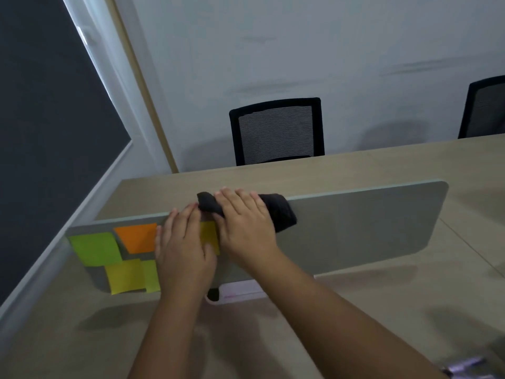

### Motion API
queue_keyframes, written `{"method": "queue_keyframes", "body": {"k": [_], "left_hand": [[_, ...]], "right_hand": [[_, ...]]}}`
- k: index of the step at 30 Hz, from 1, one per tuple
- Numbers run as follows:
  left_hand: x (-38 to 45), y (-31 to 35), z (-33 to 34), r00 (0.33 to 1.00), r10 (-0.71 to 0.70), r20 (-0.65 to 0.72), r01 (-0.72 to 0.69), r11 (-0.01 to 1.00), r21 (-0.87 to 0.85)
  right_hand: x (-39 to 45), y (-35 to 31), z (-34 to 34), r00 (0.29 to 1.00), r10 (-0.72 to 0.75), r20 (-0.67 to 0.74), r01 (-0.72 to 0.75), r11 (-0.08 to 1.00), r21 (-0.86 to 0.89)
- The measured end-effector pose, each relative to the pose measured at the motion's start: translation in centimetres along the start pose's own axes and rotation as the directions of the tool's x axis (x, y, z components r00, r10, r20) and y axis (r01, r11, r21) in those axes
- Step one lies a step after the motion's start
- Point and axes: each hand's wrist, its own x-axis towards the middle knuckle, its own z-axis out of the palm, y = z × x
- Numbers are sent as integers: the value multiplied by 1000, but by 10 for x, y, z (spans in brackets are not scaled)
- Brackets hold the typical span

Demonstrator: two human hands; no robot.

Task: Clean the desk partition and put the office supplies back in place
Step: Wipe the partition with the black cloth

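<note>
A low grey desk partition (355,231) stands across the wooden desk (246,337). A dark cloth (281,212) is draped over its top edge. My right hand (246,222) lies flat on the cloth with fingers straight, pressing it against the partition. My left hand (183,247) lies flat on the partition face beside it, fingertips at the top edge, partly covering a yellow sticky note (210,235). Further left are stuck an orange note (138,237), a green note (95,248), and a yellow note (125,276) with a green-yellow one overlapping it.
A white flat object (240,292) lies on the desk at the partition's foot. Two black mesh chairs (276,131) stand beyond the far desk edge. A dark board fills the left wall. A purple-grey item (464,365) shows at the bottom right corner.
</note>
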Motion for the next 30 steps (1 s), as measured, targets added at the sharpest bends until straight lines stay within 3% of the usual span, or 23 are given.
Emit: {"method": "queue_keyframes", "body": {"k": [2, 9, 14, 16, 17, 19, 20, 22, 23, 25, 28, 30], "left_hand": [[-1, -1, -4, 1000, 9, 9, -9, 1000, 1], [-2, 2, -6, 1000, -21, 12, 22, 999, -44], [-2, 5, -3, 999, -51, 7, 51, 998, -36], [-2, 7, -3, 997, -65, 28, 66, 998, -22], [-1, 8, -3, 996, -79, 43, 80, 997, -17], [-2, 13, -6, 991, -112, 75, 114, 993, -19], [-5, 17, -8, 989, -125, 86, 128, 991, -31], [-14, 31, -10, 987, -147, 72, 152, 985, -82], [-22, 40, -9, 989, -139, 57, 144, 983, -111], [-45, 67, -3, 994, -97, 55, 107, 968, -226], [-83, 121, 14, 966, -60, 252, 186, 836, -516], [-106, 158, 23, 884, -27, 466, 338, 726, -599]], "right_hand": [[-8, 29, -14, 999, -35, -24, 34, 998, -46], [-43, 164, -83, 966, 219, -138, -232, 968, -95], [-62, 254, -132, 933, 309, -185, -336, 931, -142], [-69, 285, -149, 895, 415, -165, -430, 901, -61], [-74, 296, -155, 837, 524, -156, -527, 849, 22], [-92, 312, -165, 628, 768, -125, -726, 636, 263], [-104, 316, -168, 510, 855, -92, -744, 493, 451], [-126, 313, -173, 341, 935, 96, -502, 95, 859], [-137, 310, -177, 329, 918, 222, -323, -112, 940], [-158, 299, -183, 413, 835, 364, -91, -360, 928], [-187, 262, -183, 550, 715, 432, 34, -536, 844], [-201, 232, -180, 608, 640, 469, 73, -633, 770]]}}
